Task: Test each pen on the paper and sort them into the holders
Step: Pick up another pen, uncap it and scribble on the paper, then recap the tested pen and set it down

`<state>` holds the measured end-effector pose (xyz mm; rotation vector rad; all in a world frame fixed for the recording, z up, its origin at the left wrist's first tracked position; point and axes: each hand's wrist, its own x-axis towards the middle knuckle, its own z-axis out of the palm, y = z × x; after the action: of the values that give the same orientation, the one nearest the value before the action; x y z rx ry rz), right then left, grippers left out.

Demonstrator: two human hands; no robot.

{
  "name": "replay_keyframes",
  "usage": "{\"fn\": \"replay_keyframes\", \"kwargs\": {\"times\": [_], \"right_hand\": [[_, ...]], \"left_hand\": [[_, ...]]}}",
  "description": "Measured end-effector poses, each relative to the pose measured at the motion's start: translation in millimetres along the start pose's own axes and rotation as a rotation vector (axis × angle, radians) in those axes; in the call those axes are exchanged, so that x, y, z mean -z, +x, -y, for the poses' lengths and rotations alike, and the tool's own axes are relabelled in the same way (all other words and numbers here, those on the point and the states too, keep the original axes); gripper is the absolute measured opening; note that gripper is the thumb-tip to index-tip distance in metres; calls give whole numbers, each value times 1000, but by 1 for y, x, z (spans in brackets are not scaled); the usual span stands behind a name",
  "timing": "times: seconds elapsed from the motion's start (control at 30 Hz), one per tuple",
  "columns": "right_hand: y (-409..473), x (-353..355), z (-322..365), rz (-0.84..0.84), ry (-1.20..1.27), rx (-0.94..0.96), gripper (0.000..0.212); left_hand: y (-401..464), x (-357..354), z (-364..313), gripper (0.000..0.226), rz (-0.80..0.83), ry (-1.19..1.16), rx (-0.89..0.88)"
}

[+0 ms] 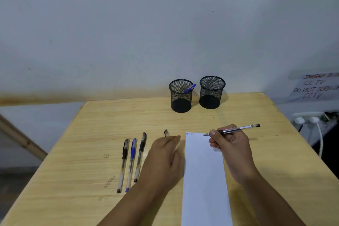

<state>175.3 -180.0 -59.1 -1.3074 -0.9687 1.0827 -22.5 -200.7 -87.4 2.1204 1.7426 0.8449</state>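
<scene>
Right hand [228, 145] gripping uncapped black pen [236, 129], tip at paper strip [204, 174]; left hand [165, 159] relaxed, flat beside pen cap [166, 133].

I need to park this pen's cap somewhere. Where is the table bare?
Bare: between the mesh holders and the paper; also the table's left side. Crowded: between the three pens and the paper, under the left hand.
</scene>
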Motion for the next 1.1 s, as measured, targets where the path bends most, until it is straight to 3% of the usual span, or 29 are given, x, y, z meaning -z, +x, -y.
{"fn": "replay_keyframes", "kwargs": {"times": [0.1,0.3,0.4,0.53,0.87,1.1], "right_hand": [[-13,3,-1,26,14,-6,11],[-24,7,-7,52,22,-39,10],[-27,9,-8,49,30,-53,9],[-28,8,-6,53,51,-54,7],[-33,-5,16,112,84,13,9],[-37,-13,24,163,55,49,11]], "left_hand": [[23,4,13,43,-63,94,29],[57,15,37,33,81,318,4],[62,22,38,22,163,301,-26],[62,28,37,15,128,343,28],[23,37,-7,13,44,-321,197],[5,36,-20,18,3,-444,183]]}}
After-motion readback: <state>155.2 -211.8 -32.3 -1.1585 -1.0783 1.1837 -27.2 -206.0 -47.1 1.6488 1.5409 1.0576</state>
